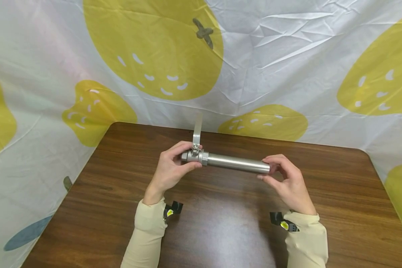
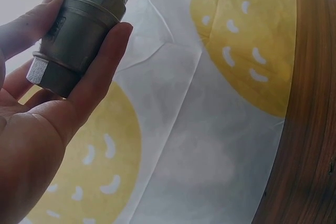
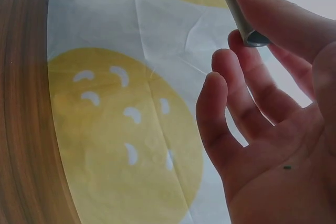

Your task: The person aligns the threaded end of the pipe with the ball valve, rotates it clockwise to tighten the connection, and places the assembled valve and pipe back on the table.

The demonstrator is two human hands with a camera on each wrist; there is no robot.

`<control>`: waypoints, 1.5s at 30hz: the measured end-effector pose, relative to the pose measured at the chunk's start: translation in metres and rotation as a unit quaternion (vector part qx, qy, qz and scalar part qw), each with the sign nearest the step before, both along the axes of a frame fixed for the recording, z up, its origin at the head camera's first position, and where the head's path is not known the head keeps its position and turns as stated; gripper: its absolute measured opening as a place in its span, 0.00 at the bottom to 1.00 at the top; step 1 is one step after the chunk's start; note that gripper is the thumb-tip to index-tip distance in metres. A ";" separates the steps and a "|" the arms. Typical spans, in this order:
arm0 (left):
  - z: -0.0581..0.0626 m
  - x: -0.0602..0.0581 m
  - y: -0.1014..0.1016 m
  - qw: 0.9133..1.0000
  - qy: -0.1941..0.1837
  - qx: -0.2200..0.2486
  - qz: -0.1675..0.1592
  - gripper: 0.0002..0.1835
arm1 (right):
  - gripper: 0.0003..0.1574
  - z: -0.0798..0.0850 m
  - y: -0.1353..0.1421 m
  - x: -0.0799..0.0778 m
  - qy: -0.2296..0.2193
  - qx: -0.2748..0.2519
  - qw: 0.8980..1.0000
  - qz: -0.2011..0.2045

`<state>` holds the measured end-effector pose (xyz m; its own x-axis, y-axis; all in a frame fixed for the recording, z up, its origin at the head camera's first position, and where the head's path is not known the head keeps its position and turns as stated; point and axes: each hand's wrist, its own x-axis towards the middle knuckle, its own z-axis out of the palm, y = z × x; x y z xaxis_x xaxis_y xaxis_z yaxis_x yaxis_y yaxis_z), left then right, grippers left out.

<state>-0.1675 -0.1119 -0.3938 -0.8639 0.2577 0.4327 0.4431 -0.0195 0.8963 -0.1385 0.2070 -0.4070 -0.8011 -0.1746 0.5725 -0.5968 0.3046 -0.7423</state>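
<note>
Valve: the steel valve point(image 1: 195, 158) is held above the desk point(image 1: 114, 193), just toward 6 o'clock from the centre of the head view.
Lever: the flat lever point(image 1: 197, 129) is pointed to 12 o'clock from the valve.
Pipe: the steel pipe point(image 1: 239, 163) is joined to the valve's hex end and is directed between 3 and 4 o'clock; some thread is seen at the joint in the left wrist view.
Left hand: the valve body is grasped between thumb and fingers by the left hand point(image 1: 171, 169), reached in from 7 o'clock.
Right hand: the pipe's hollow far end is pinched by thumb and fingers of the right hand point(image 1: 289, 182), reached in from 5 o'clock; the little finger is held clear.
Backdrop: the desk is bordered toward 12 o'clock by white cloth point(image 1: 271, 67) printed with yellow fruit.
</note>
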 end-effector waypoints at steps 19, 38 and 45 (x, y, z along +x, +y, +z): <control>0.000 0.000 0.000 1.000 0.007 0.002 -0.001 0.24 | 0.32 0.001 0.002 0.004 -0.026 0.027 0.999 -0.015; 0.001 0.000 0.000 1.000 0.009 0.002 -0.004 0.24 | 0.31 0.003 0.002 0.006 -0.036 0.041 0.998 -0.020; 0.002 0.000 0.000 1.000 0.011 0.005 -0.009 0.24 | 0.26 0.004 0.001 0.007 -0.052 0.050 0.997 -0.027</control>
